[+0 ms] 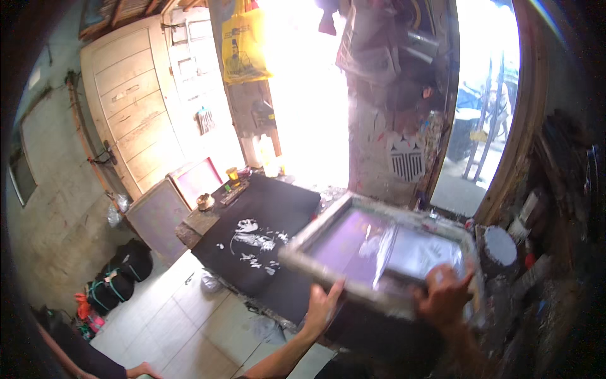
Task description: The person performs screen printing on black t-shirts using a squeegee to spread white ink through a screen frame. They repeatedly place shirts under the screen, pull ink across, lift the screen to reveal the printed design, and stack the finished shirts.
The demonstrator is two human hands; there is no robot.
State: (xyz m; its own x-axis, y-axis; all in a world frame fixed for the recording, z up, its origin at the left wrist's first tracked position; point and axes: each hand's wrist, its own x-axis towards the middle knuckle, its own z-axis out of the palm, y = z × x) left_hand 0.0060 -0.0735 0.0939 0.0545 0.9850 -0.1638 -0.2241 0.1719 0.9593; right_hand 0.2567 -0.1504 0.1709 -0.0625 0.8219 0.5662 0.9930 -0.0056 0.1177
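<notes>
A screen-printing frame [322, 224] with a pale wooden rim, purple-lilac mesh and a glossy pale area is tilted over the right part of a black sheet [227, 265], which bears white printed marks and lies on the bench. My left hand [324, 305] grips the frame's near edge, thumb upward. My right hand [442, 300] is blurred over the frame's near right part, fingers curled by a dark bar along the mesh; what exactly it holds is unclear.
Framed screens [151, 221] lean left of the bench, near small pots [205, 202]. A white round lid [500, 246] sits among clutter at right. Black bundles [120, 284] lie on the tiled floor by the wall. Another person's leg [82, 354] is at lower left. Bags hang by bright doorways.
</notes>
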